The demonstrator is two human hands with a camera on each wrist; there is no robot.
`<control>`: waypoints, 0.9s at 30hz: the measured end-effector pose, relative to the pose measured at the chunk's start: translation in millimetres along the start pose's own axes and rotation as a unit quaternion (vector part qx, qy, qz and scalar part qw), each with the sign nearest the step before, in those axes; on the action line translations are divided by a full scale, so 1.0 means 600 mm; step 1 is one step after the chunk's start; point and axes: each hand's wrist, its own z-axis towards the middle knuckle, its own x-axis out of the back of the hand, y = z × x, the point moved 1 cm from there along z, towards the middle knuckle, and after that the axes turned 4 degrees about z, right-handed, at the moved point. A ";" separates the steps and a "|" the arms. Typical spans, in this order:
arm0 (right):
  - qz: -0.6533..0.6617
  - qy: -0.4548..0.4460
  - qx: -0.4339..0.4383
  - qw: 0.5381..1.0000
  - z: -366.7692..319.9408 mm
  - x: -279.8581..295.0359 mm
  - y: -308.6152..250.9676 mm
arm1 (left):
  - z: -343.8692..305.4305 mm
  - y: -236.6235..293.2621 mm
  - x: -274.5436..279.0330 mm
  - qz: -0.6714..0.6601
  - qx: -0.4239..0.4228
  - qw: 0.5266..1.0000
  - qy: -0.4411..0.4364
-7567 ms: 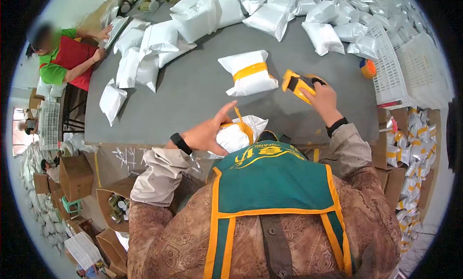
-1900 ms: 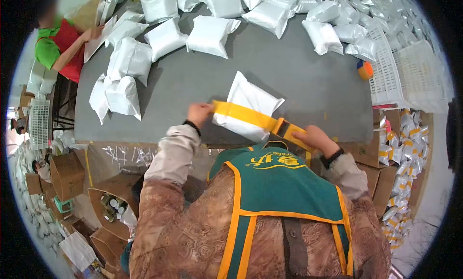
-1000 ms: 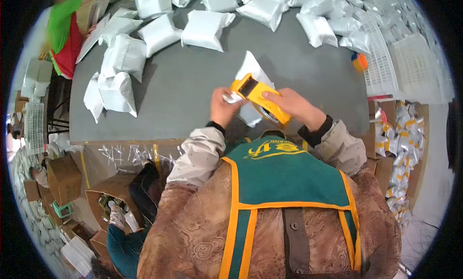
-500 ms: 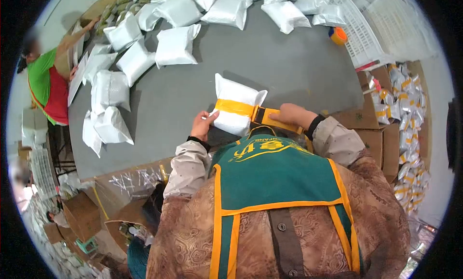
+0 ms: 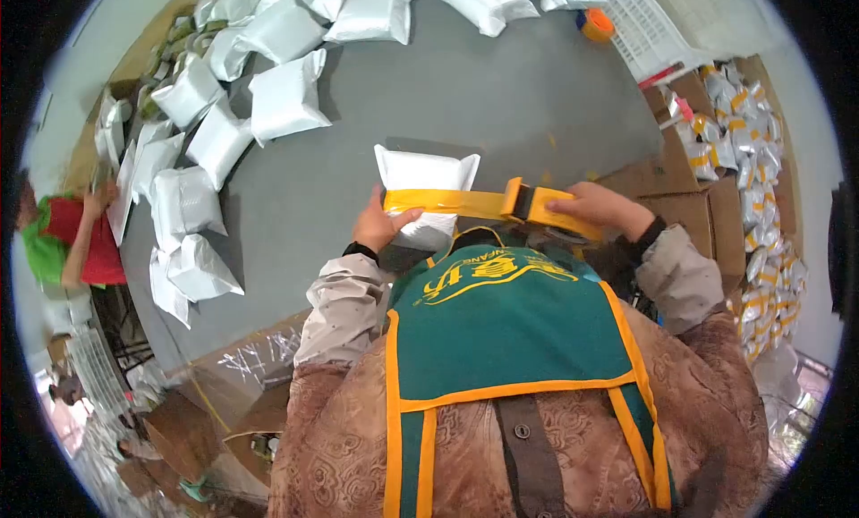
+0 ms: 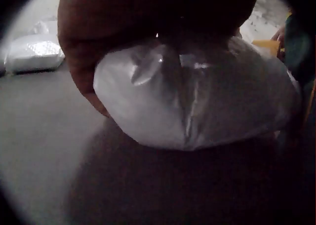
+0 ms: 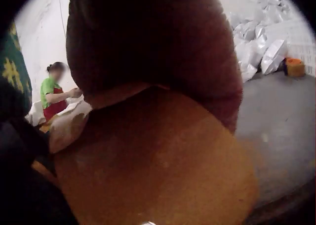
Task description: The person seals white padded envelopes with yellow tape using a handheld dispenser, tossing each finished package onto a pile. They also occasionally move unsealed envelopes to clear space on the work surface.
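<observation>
Head view: a white parcel [image 5: 428, 171] is lying at the near edge of the tabletop [image 5: 429, 80], just in front of my green apron [image 5: 510, 330]. My left hand [image 5: 378, 226] is clamping the parcel's left end, fingers wrapping its side and thumb pointing inward along the near edge of a yellow tape strip [image 5: 447, 202]. The strip is crossing the parcel from left to right and spanning a short gap to the tape dispenser [image 5: 540, 207]. My right hand [image 5: 607, 208] is gripping that dispenser from its right end, its head facing the parcel.

Left wrist view: my hand is arching over the parcel, and the wrapper is creasing below it. Light is poor; I am unable to tell whether the whole underside is touching the tabletop.

Right wrist view: my fingers are closing over the dispenser, which is filling the lower middle.

Surroundings: other white parcels [image 5: 290, 99] are lying along the left and far sides. An orange tape roll [image 5: 598, 24] is standing beside a white crate [image 5: 642, 28]. Yellow-banded parcels [image 5: 753, 151] are heaping up at right, beyond a cardboard carton [image 5: 684, 171]. A person in green and red [image 5: 80, 241] is working at the left.
</observation>
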 end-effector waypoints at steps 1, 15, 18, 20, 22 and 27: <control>0.008 -0.007 -0.025 1.000 -0.013 0.007 0.007 | 0.003 -0.009 -0.004 0.031 0.025 0.999 0.017; -0.230 0.131 0.125 0.956 0.123 -0.159 -0.131 | -0.035 -0.053 -0.045 -0.600 0.186 0.747 -0.219; -0.273 0.142 0.153 0.939 0.114 -0.150 -0.161 | -0.086 -0.021 -0.051 -0.621 0.148 0.748 -0.181; -0.227 0.135 0.108 0.958 0.116 -0.124 -0.153 | -0.096 -0.031 -0.038 -0.632 0.103 0.743 -0.197; -0.194 0.149 0.063 0.968 0.133 -0.103 -0.123 | -0.103 -0.043 -0.019 -0.673 0.069 0.717 -0.165; -0.156 0.322 0.000 0.934 0.175 -0.006 -0.061 | -0.077 -0.071 0.023 -0.732 0.102 0.670 -0.071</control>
